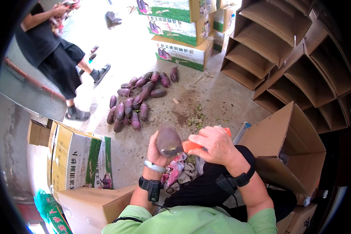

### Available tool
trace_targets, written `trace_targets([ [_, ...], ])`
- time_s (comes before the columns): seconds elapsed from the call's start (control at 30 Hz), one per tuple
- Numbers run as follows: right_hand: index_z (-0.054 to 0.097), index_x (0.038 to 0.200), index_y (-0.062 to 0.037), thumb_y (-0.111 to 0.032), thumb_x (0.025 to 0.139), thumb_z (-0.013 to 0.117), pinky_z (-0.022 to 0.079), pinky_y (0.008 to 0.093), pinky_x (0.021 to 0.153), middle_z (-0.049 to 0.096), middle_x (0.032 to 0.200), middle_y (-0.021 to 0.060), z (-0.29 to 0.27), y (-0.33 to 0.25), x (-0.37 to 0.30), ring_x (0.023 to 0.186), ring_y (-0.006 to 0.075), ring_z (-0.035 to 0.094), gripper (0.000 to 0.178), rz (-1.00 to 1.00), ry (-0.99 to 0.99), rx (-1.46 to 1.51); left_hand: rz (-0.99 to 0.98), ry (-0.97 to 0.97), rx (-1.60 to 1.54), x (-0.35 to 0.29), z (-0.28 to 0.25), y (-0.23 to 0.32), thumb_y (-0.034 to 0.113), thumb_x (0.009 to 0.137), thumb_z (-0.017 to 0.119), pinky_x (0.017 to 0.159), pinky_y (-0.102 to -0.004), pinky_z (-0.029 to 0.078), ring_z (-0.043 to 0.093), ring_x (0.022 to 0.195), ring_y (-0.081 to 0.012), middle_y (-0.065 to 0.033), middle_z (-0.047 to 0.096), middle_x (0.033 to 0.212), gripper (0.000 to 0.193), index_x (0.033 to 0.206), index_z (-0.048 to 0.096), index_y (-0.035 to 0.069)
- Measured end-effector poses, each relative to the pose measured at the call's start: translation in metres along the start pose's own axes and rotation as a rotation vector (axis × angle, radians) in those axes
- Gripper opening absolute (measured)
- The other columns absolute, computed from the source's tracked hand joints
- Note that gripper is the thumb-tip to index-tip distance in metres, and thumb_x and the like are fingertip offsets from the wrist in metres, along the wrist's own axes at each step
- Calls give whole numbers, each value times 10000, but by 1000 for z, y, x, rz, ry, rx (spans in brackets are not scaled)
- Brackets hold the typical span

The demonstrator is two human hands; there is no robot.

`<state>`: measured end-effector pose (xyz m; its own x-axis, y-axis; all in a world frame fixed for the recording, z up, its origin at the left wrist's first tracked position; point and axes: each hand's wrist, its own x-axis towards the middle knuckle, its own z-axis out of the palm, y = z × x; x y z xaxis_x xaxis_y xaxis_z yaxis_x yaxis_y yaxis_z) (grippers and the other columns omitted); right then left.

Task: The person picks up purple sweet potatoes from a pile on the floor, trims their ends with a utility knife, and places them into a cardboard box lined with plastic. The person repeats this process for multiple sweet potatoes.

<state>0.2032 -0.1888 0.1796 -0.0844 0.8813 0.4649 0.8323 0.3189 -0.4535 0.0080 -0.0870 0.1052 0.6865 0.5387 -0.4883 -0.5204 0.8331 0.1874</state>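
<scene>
My left hand [155,150] is wrapped round a large purple radish [169,139], its pale trimmed end turned toward me. My right hand [214,146] grips an orange-handled knife [191,146]. The knife reaches to the radish's near end, where its blade is hard to make out. Below my hands, a crumpled pink and grey cloth [179,173] lies by my leg. On the floor ahead is a loose pile of purple radishes [128,107], several with thin roots.
Leaf trimmings and soil [195,117] lie right of the pile. Printed cartons [181,52] are stacked behind it. Open brown boxes [257,43] fill the right, one open carton [280,144] close beside me. More cartons [76,156] stand left. A person [52,50] sits at far left.
</scene>
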Motion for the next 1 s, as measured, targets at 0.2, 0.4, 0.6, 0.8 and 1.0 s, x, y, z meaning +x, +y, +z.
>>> trace_targets([
  [0.2,636,918,-98,-343,745,661,454,373,582,572,698,88,-10,14,-5,668,284,578,301,334,202,1,27,21,75,-23,-17,-5,392,886,452,792,-484,506,605,918,-303,-146,614,1023,411,1087,553,49],
  [0.4,626,940,-96,-333,780,635,474,402,606,611,754,126,2,3,-11,696,328,595,286,377,143,-2,280,61,100,-27,-5,7,321,876,520,860,-457,467,578,980,-267,-92,609,1056,295,1047,566,85],
  [0.6,584,825,-103,-418,791,589,471,396,624,608,734,90,14,-9,-11,733,265,614,317,411,-238,-435,723,106,377,-31,22,3,113,803,624,845,-355,467,524,989,-209,-71,492,1117,462,1194,383,59],
  [0.8,582,744,-102,-382,734,648,454,389,578,578,660,79,-2,-41,-8,652,259,595,287,335,-168,-428,1021,309,984,-7,-7,22,121,668,760,871,-318,409,491,991,-201,-108,483,1114,706,1235,355,12],
  [1.0,601,830,-104,-358,752,649,455,384,572,578,683,80,-88,-57,-42,663,273,591,269,489,60,-297,533,173,452,-22,9,29,318,791,646,868,-465,456,521,1047,-277,-78,506,1176,506,1193,427,103],
])
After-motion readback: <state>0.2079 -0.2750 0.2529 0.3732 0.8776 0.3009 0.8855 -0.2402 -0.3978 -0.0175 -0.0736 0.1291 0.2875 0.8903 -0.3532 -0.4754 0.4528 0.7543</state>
